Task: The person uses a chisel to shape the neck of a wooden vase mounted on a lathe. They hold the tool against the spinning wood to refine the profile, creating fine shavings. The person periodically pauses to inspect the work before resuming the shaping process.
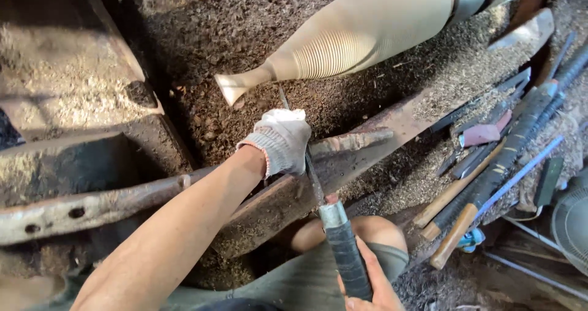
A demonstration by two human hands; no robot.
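Turning chisel [318, 194]: long, dark taped handle, blade laid across rusty tool rest [367, 142], tip under pale wooden workpiece [349, 35] | left hand [278, 141]: white glove, pressed down on blade | right hand [367, 286]: bare, closed around handle end | spare tools [490, 164]: lying at right amid sawdust [257, 23]

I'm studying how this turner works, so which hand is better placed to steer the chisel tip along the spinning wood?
Probably the left hand: gloved, it rests on the chisel blade at the tool rest, close to the wooden piece. The right hand grips the handle far back.
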